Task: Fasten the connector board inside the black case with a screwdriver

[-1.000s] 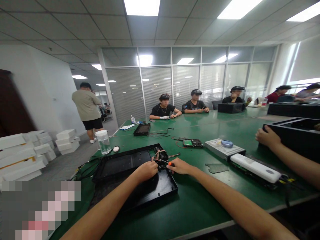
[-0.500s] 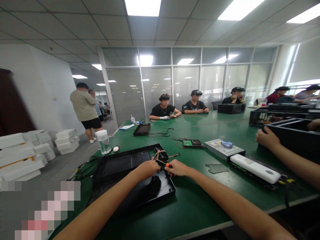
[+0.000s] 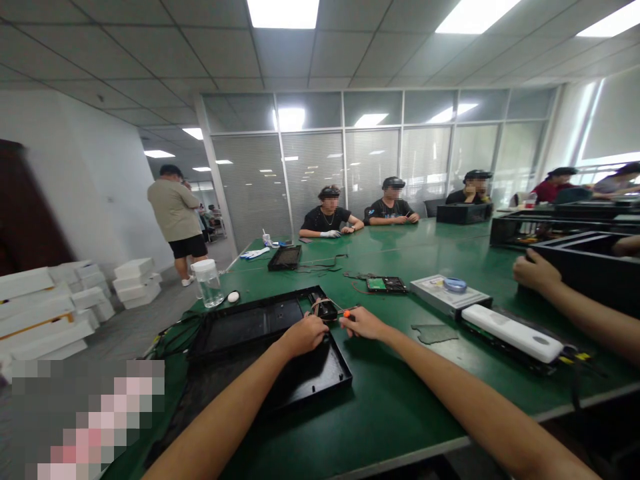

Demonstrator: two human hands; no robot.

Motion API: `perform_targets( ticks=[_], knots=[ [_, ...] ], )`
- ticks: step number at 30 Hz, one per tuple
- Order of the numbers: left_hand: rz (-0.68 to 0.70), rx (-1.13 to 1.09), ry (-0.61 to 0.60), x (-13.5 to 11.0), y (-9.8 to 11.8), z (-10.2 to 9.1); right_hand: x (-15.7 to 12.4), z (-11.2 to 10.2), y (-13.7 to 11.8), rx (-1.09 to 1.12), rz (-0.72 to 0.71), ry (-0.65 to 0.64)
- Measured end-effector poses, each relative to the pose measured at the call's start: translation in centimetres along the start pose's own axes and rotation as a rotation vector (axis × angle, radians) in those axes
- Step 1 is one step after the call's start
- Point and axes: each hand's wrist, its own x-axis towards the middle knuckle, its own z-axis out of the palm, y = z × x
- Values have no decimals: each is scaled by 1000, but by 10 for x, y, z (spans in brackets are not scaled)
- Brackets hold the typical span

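Note:
My right hand (image 3: pixel 366 325) is closed around a screwdriver (image 3: pixel 347 314) with an orange and black handle. Just to its left, my left hand (image 3: pixel 306 335) has its fingers drawn together at the edge of an open black plastic casing (image 3: pixel 320 383); what they grip is hidden. Beyond the fingertips, pinkish-brown wires (image 3: pixel 320 305) wrap over a small black part (image 3: pixel 327 309) in the casing's corner. The screwdriver's tip is too fine to make out from here.
A green circuit-board drive (image 3: pixel 385 285), a silver disc drive (image 3: pixel 440 297) and a white power-strip-like unit (image 3: pixel 511 332) lie to the right. A lidded clear jug (image 3: pixel 207 283) stands at left. A co-worker's hand (image 3: pixel 537 272) holds a black case (image 3: pixel 585 273). Several people sit opposite.
My right hand has shifted slightly right and away from me with the screwdriver, whose handle is now tilted differently. My left hand has moved a little right. The co-worker's black case has shifted.

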Motion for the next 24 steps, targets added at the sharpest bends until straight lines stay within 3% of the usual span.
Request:
perform_targets(
  ticks=[8, 17, 24],
  knots=[
    [-11, 36, 22, 1, -3, 4, -2, -3, -1, -27, -6, 12],
    [-158, -87, 90, 3, -9, 17, 0, -3, -1, -68, -1, 30],
    [-192, -99, 128, 2, -5, 21, -2, -8, -7, -86, -15, 51]
  ],
)
